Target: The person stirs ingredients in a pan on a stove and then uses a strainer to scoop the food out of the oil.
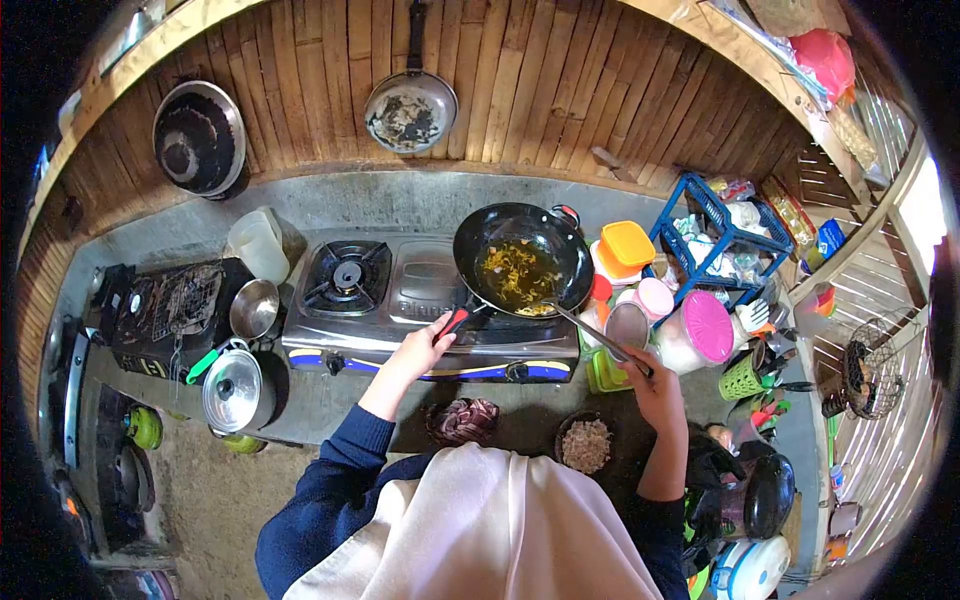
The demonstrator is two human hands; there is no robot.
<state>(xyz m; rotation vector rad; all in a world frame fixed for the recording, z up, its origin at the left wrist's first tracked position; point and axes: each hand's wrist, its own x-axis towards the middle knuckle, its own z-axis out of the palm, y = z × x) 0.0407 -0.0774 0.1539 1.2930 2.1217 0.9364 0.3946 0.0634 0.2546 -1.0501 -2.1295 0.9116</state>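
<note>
A black wok (480, 245) sits over the right side of the gas stove (425, 350), with yellowish pieces (515, 278) in oil at its bottom. My left hand (422, 352) is closed around the wok's red and black handle. In my right hand (655, 382) is the dark handle of a metal spatula (600, 340); its far end reaches into the wok at the near right, among the food. Close to my right forearm stands a bowl of pale chopped food (585, 445). A patterned cloth bundle (463, 420) lies near the counter's front edge.
Left of the wok is a bare burner (346, 275). Further left stand a lidded pot (232, 388) and a small pan (255, 308). Jars with a pink lid (708, 327), an orange container (627, 248) and a blue rack (720, 225) crowd the right side.
</note>
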